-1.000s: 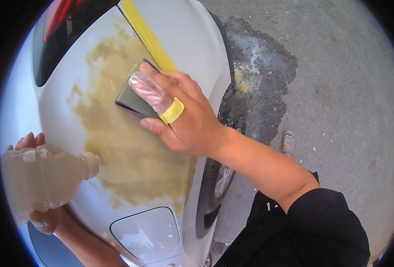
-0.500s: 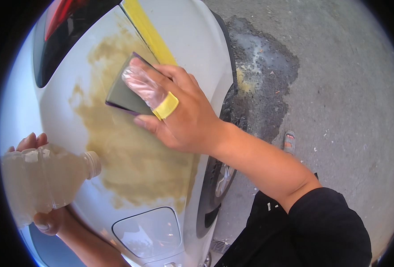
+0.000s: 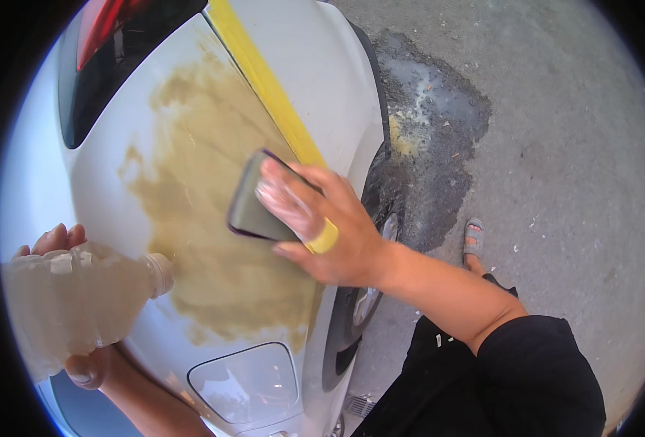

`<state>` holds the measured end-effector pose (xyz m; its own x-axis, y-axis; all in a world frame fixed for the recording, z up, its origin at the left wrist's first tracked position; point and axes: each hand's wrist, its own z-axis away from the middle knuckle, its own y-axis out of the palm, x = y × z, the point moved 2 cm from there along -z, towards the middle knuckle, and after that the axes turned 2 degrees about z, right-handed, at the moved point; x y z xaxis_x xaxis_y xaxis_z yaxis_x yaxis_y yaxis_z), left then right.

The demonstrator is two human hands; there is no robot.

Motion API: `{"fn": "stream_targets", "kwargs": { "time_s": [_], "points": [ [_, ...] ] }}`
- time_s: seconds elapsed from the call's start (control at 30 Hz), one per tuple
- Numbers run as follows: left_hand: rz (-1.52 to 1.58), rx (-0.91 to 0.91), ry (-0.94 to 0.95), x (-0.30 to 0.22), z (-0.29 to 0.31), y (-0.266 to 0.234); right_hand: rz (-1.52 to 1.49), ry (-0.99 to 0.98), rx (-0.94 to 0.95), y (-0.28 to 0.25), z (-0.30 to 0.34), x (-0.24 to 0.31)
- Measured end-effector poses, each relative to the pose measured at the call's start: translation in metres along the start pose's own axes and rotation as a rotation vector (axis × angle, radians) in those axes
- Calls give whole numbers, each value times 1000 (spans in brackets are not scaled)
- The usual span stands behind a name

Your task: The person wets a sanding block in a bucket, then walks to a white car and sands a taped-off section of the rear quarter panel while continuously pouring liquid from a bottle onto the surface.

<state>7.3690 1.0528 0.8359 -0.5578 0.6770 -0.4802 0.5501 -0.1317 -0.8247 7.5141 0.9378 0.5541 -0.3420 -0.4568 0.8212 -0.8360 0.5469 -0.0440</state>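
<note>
My right hand is closed around a dark grey sanding block with a purple-edged underside, pressed flat on a white car's rear side panel. Clear plastic film and a band of yellow tape wrap one finger of that hand. Under and around the block spreads a yellowish-brown bare patch with blurry edges. At the left, my left hand grips a clear plastic bottle of cloudy liquid. It lies sideways, its mouth toward the patch; part of the hand is hidden behind it.
Yellow masking tape follows the panel seam. A fuel flap sits below the patch, a wheel to its right, and a red tail light at the top left. Wet ground and a sandalled foot lie beyond the car.
My right hand has slid the sanding block down and to the right across the patch, uncovering its upper part. My left hand and the bottle have shifted only slightly.
</note>
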Motion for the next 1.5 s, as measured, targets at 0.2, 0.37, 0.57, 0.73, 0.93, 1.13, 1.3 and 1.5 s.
{"fn": "stream_targets", "kwargs": {
  "time_s": [0.2, 0.37, 0.57, 0.73, 0.93, 1.13, 1.3, 1.5],
  "points": [
    [32, 6, 9, -1, 1, 0, -51, 11, -24, 2, 38, -3],
    [49, -18, 29, 2, 1, 3, -28, -55, -106, -1, -41, -13],
    [131, 191, 79, 10, 4, -19, -122, 53, -48, 13, 76, -2],
    [51, 40, 82, 8, -1, -6, -29, 38, -90, 3, -19, -8],
    [-55, 10, 75, 2, 1, -7, -117, 106, -71, 11, 68, -3],
    [14, 8, 57, 1, 3, -14, -66, 86, -114, 11, 12, -11],
    [93, 103, 46, 6, 1, -14, -79, 151, -71, 6, 20, -15],
    [220, 162, 98, 22, 4, -23, -51, 89, -119, 6, 26, -22]
  ]
}}
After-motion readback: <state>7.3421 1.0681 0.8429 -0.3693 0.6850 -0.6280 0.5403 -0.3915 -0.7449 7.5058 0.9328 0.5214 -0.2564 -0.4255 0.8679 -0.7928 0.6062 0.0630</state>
